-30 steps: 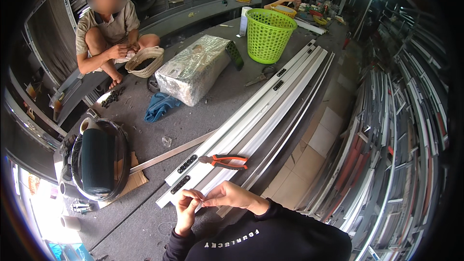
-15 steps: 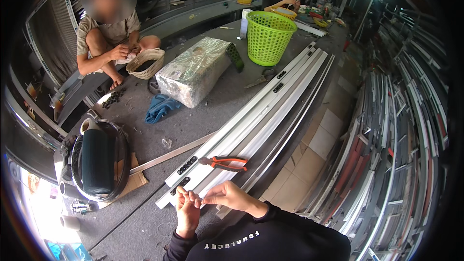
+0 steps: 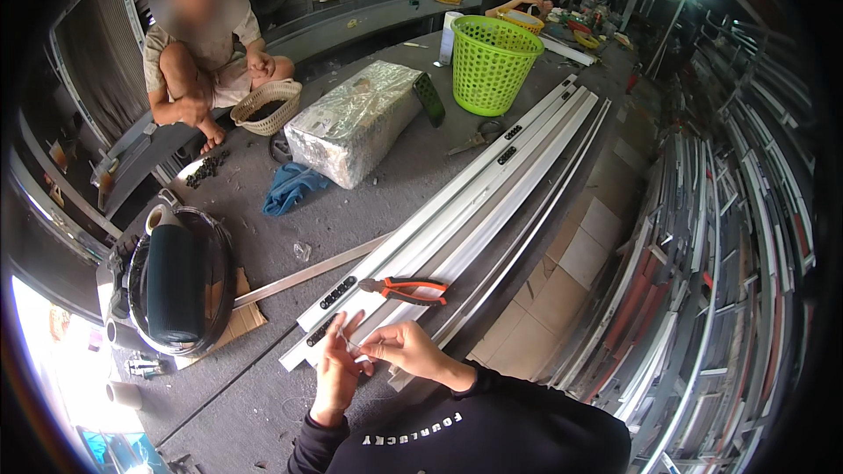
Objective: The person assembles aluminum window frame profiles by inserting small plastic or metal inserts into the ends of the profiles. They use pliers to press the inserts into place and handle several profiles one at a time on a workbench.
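Note:
Both my hands are close together over the near end of the white metal profiles (image 3: 386,256). My left hand (image 3: 334,377) is raised with its fingers spread apart. A thin pale strand (image 3: 349,341), too fine to name surely, crosses between that hand and the other. My right hand (image 3: 411,353) is closed in a pinch on the strand, its fingertips near the left palm. Black slotted fittings (image 3: 338,292) are set in the profiles just beyond my fingers. On the profiles, next to my right hand, rest pliers (image 3: 406,290) with orange and black handles.
A green perforated basket (image 3: 496,66) and a wrapped box (image 3: 351,127) stand farther back. Left lie a blue cloth (image 3: 292,189), a dark cylinder (image 3: 172,285) and a coil. A person (image 3: 198,79) sits by a small woven basket (image 3: 266,109); another works behind. Metal bars (image 3: 685,254) fill the right.
My left fingers have spread from a closed pinch, while my right hand stays pinched nearby. The seated person's hands have moved apart, one lowering beside the woven basket.

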`<move>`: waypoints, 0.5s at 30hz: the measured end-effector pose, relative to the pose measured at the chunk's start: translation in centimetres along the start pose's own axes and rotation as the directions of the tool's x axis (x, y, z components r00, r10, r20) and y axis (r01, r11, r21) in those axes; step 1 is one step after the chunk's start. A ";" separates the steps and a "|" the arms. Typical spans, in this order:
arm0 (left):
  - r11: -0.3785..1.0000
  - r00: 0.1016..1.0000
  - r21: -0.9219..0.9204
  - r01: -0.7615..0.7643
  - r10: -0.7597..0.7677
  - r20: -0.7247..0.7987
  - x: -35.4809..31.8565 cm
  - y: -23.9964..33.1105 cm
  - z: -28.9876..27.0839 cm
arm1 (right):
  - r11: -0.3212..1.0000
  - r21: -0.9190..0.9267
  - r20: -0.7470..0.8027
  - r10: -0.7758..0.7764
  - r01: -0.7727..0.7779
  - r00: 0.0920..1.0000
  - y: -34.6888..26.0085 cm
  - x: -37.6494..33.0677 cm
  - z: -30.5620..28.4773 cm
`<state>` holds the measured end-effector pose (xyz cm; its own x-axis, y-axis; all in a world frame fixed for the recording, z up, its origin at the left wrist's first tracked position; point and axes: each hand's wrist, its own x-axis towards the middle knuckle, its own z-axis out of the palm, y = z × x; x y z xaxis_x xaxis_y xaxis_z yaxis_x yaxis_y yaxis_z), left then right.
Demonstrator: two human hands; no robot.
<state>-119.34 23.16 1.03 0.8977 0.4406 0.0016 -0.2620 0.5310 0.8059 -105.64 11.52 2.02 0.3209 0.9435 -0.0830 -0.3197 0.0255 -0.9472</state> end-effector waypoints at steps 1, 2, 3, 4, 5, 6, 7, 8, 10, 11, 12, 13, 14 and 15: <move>0.997 1.000 0.082 0.013 -0.012 -0.017 -0.2 -0.4 0.3 | 1.000 -0.003 0.009 -0.021 0.021 1.000 0.1 0.0 0.1; 0.992 0.999 0.123 0.035 -0.033 -0.013 -0.2 -0.7 0.3 | 0.999 -0.008 0.018 -0.042 0.042 0.999 0.2 0.0 0.3; 0.987 0.999 0.155 0.045 -0.042 -0.021 -0.3 -1.0 0.2 | 0.998 0.004 0.029 -0.067 0.067 0.997 0.2 -0.1 0.4; 0.990 0.996 0.142 0.009 0.003 -0.086 -0.3 -1.4 0.2 | 0.996 -0.049 -0.001 -0.072 0.072 0.997 0.2 -0.2 0.6; 0.983 0.993 0.179 -0.037 0.057 -0.108 -0.3 -1.7 0.0 | 0.994 -0.046 -0.026 -0.104 0.103 0.994 0.1 -0.3 0.8; 0.973 0.985 0.216 -0.083 0.112 -0.128 -0.4 -1.9 -0.3 | 0.992 -0.045 -0.069 -0.117 0.115 0.991 0.1 -0.3 1.0; 0.958 0.975 0.253 -0.138 0.176 -0.135 -0.4 -2.1 -0.6 | 0.991 -0.030 -0.095 -0.133 0.131 0.987 0.0 -0.5 1.1; 0.959 0.959 0.261 -0.108 0.170 -0.225 -0.4 -2.2 -0.9 | 0.994 0.002 -0.057 -0.110 0.110 0.992 -0.1 -0.5 1.1; 0.967 0.954 0.238 -0.096 0.157 -0.254 -0.4 -2.2 -1.3 | 0.970 -0.217 -0.030 -0.118 0.109 0.993 -0.4 -0.8 0.8; 0.970 0.955 0.215 -0.112 0.165 -0.247 -0.4 -2.2 -1.4 | 0.941 -0.319 -0.001 -0.120 0.114 0.993 -0.6 -0.8 0.6; 0.981 0.948 0.179 -0.074 0.125 -0.291 -0.5 -2.4 -1.3 | 0.944 -0.303 -0.016 -0.139 0.128 0.990 -0.6 -1.0 0.6; 0.990 0.938 0.135 -0.051 0.094 -0.333 -0.6 -2.5 -1.1 | 0.940 -0.311 -0.009 -0.146 0.136 0.989 -0.8 -1.0 0.5; 0.996 0.931 0.085 -0.030 0.059 -0.360 -0.6 -2.5 -1.0 | 0.938 -0.310 0.004 -0.161 0.155 0.987 -0.8 -1.0 0.4; 0.996 0.924 0.086 -0.029 0.060 -0.378 -0.6 -2.4 -0.8 | 0.937 -0.296 0.018 -0.190 0.187 0.982 -0.9 -1.0 0.4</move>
<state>-119.55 22.19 -1.38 0.6796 0.7126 -0.1742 -0.2566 0.4534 0.8536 -106.03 10.67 3.03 0.3600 0.9271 0.1043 0.0240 0.1026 -0.9944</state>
